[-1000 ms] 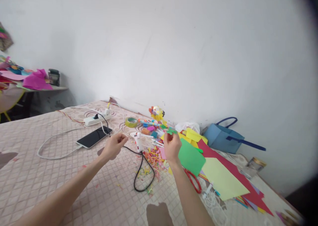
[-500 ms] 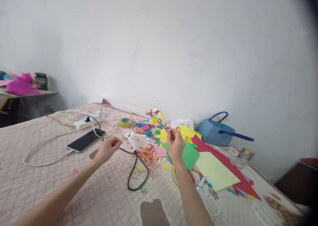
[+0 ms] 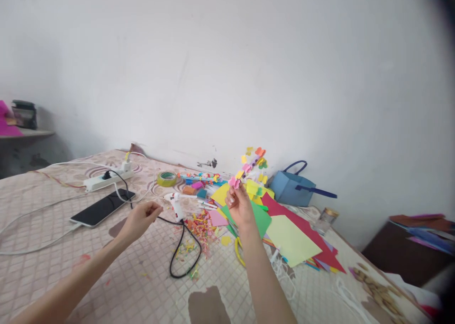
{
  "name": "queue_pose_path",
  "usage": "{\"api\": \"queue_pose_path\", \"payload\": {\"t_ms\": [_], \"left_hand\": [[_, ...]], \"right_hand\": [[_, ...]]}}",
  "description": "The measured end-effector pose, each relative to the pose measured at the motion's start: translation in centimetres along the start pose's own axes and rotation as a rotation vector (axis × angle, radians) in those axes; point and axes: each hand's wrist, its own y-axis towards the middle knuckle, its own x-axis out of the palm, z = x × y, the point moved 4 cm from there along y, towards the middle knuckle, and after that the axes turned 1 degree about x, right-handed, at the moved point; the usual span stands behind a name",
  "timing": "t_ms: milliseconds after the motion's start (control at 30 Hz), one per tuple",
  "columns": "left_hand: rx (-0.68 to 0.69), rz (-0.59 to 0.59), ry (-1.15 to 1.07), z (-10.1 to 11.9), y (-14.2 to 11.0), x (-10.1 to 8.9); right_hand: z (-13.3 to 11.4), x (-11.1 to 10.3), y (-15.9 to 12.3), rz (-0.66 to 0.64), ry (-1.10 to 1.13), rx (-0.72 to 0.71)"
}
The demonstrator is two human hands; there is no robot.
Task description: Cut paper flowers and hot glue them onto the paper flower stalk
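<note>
My right hand (image 3: pixel 241 205) is closed around the lower end of a slim purple stick decorated with small paper flowers (image 3: pixel 247 168) in pink, yellow, orange and green. It is held up above the coloured paper pile, tilted to the right. My left hand (image 3: pixel 141 217) hovers over the cloth between the phone and the glue gun, its fingers curled with nothing visible in them. A white glue gun (image 3: pixel 177 207) stands just right of that hand, its black cord looped on the cloth. Scattered paper scraps (image 3: pixel 204 229) lie beside the gun.
A black-screened phone (image 3: pixel 103 209) and a white power strip (image 3: pixel 108 179) with cables lie at left. Green tape (image 3: pixel 167 179) sits behind the glue gun. Pale green paper (image 3: pixel 293 241), red paper (image 3: pixel 329 255), a blue bag (image 3: pixel 292 188) and a lidded jar (image 3: pixel 325 221) are at right.
The view has turned to the right. My right hand has rotated the flowered stick, so its colourful flowers now face me. My left hand stays curled near the glue gun.
</note>
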Motion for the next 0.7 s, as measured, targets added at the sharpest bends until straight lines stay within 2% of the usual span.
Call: {"api": "queue_pose_path", "payload": {"t_ms": [233, 500, 700], "left_hand": [[0.033, -0.024, -0.012, -0.2, 0.1, 0.2], [0.022, -0.019, -0.026, 0.4, 0.0, 0.2], [0.009, -0.032, -0.008, 0.5, -0.2, 0.3]], "right_hand": [[1.1, 1.0, -0.4, -0.059, 0.209, 0.113], [2.4, 1.7, -0.9, -0.093, 0.235, 0.2], [4.8, 0.6, -0.5, -0.062, 0.252, 0.246]]}}
